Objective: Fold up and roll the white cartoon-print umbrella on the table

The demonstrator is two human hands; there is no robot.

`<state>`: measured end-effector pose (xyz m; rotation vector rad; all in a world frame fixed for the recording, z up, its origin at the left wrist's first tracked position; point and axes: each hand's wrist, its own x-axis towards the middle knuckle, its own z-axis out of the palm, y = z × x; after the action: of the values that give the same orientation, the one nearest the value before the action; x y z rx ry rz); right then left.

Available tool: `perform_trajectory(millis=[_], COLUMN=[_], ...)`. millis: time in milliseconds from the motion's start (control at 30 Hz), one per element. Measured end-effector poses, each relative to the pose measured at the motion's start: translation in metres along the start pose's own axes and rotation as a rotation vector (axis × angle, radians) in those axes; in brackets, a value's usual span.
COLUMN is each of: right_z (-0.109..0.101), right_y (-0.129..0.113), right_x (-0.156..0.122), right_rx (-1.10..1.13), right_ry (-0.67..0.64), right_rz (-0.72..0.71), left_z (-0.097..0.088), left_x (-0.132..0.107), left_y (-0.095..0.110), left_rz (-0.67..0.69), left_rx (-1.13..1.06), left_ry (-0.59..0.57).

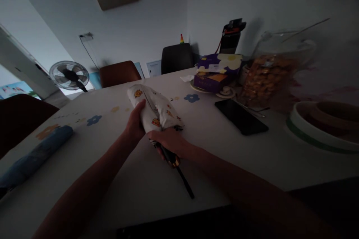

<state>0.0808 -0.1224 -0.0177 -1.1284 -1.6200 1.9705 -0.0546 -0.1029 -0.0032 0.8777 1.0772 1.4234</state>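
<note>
A folded white umbrella (pixel 155 106) with small orange prints lies on the white flower-patterned table (pixel 213 145), its top pointing away from me. My left hand (pixel 136 121) is wrapped round the left side of its canopy. At the near end of the canopy my right hand (pixel 168 140) is closed round the umbrella where the dark handle starts. A black strap (pixel 185 183) trails from the handle toward the table's front edge.
A rolled blue umbrella (pixel 36 155) lies at the left. A black phone (pixel 241 116), a purple box (pixel 217 73), a clear jar of snacks (pixel 269 73) and a round white container (pixel 322 125) stand at the right. Chairs (pixel 119 73) and a fan (pixel 69 75) are beyond the table.
</note>
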Motion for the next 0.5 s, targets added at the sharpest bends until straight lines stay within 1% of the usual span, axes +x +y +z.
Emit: perform_trajectory(millis=[67,167,300,400,500], right_z=[0.002,0.003,0.003,0.005,0.008], right_y=[0.000,-0.001,-0.001,0.002,0.004], right_x=[0.000,0.002,0.003,0.002,0.002], right_rx=[0.055,0.177,0.257,0.219,0.131], right_ry=[-0.046,-0.107,-0.172,-0.105,0.020], right_rz=[0.009,0.037,0.064,0.019,-0.072], left_z=[-0.006,-0.012,-0.014,-0.010,-0.006], left_x=[0.002,0.006,0.007,0.005,0.004], left_y=[-0.001,-0.005,-0.006,-0.001,0.004], left_rz=[0.006,0.000,-0.006,0.015,0.072], left_rx=[0.001,0.025,0.055,0.084,0.120], left_ry=[-0.028,-0.008,-0.014,-0.032,-0.027])
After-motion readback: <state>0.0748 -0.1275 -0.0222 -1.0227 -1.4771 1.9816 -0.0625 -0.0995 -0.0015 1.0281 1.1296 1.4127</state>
